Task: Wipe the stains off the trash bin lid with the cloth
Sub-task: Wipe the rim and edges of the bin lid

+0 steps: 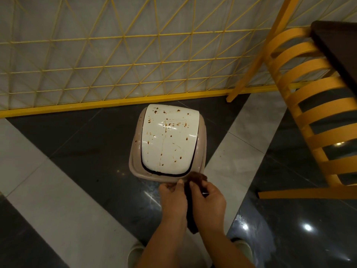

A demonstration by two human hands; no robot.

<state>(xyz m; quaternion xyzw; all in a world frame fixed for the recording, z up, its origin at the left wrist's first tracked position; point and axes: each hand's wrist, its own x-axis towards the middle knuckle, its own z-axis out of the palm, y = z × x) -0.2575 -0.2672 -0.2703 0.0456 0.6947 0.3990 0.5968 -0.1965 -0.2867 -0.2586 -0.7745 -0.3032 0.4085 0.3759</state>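
A small beige trash bin (135, 151) stands on the floor against a yellow fence. Its white swing lid (170, 140) is spattered with brown stains. A dark brown cloth (190, 207) hangs between both hands just in front of the bin's near rim. My left hand (172, 194) pinches the cloth's edge with thumb and fingers, close to the rim. Fingers of my right hand (208, 198) are curled round the cloth's upper part. The cloth's top end bunches at the bin's near right corner.
A yellow wire fence (116, 60) runs behind the bin. A yellow slatted chair (313, 105) and a dark tabletop (340, 47) stand to the right. The floor is glossy dark and light tile (77, 144). My feet show at the bottom edge.
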